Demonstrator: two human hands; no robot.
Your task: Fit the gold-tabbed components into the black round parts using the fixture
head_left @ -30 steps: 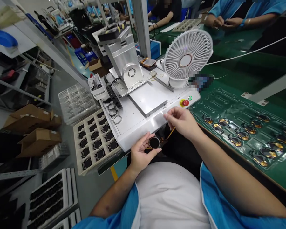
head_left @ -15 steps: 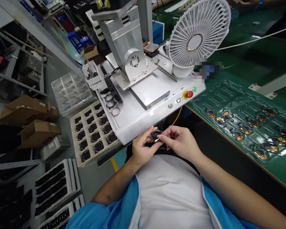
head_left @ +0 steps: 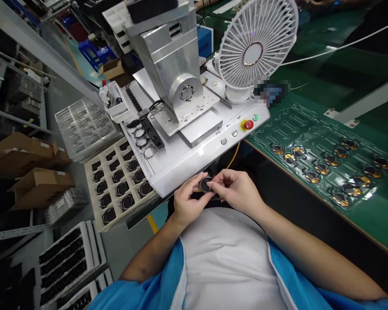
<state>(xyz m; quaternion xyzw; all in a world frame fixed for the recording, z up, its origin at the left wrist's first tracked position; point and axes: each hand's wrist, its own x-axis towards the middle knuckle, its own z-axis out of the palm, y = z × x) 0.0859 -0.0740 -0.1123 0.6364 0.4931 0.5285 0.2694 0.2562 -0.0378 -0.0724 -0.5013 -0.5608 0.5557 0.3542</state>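
Pinching a round black disc [head_left: 204,184] with the fingertips of my left hand [head_left: 188,201] and right hand [head_left: 238,191], I hold it just before the near edge of a white machine [head_left: 184,165]. A cream tray [head_left: 115,201] of similar discs [head_left: 127,202] sits to the left; to the right, a green desk [head_left: 377,217] carries a clear tray [head_left: 294,125] of shiny parts [head_left: 332,160].

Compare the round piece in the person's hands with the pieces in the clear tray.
Colour: the held round piece shows a dark face with a paler rim; the tray pieces show black and orange-gold.
Support: the left hand and right hand are on the held piece; the tray pieces lie in the clear tray.
Shared: both look roundish and partly dark.
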